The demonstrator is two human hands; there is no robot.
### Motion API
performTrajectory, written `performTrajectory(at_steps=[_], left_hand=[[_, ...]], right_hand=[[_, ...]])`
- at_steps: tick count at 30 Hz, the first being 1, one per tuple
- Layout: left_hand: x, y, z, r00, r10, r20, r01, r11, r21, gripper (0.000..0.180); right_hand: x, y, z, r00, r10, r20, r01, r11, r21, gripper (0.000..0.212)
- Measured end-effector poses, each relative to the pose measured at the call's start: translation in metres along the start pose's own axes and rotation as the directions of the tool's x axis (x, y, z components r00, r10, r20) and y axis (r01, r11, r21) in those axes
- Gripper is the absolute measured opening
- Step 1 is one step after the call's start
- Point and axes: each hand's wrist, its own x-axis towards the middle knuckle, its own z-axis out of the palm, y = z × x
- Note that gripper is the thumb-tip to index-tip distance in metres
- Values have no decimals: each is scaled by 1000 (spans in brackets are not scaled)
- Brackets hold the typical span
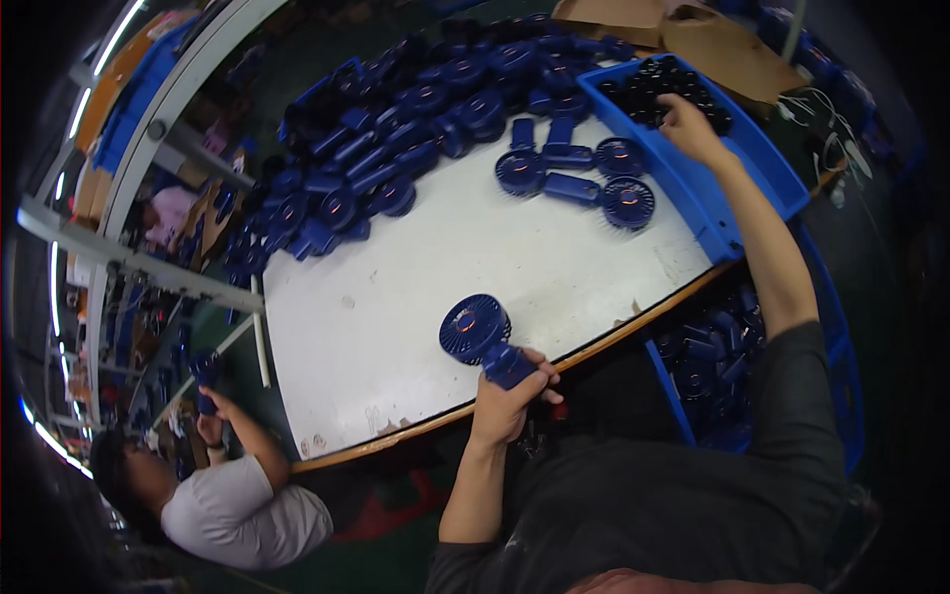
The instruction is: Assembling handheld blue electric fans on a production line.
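Note:
My left hand (507,401) is closed round the handle of a dark blue handheld fan (475,329), held above the table's near edge with its round grille upward. My right hand (688,129) reaches to the far right, over a blue plastic bin (712,188). Small black parts (668,89) fill the far section of that bin, and my fingers are at them. The fingers look bent; whether they pinch a part cannot be made out. Several more blue fans (627,203) lie on the table beside the bin.
A large heap of blue fans (426,99) covers the far side of the white table (396,287). Below its right edge, another bin holds more fans (708,371). Cardboard (727,54) and white cables (831,129) lie beyond. At left, a co-worker (233,505) holds a fan.

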Motion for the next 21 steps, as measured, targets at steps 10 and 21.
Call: performTrajectory(at_steps=[10, 21], left_hand=[[18, 0, 15, 983, 120, -138, -141, 978, -155, 34], [-10, 0, -4, 966, -93, 242, 122, 986, -109, 40]], right_hand=[[-257, -227, 40, 863, -418, 285, 135, 733, 666, 36], [-227, -242, 44, 669, -725, 162, 523, 615, 591, 25]])
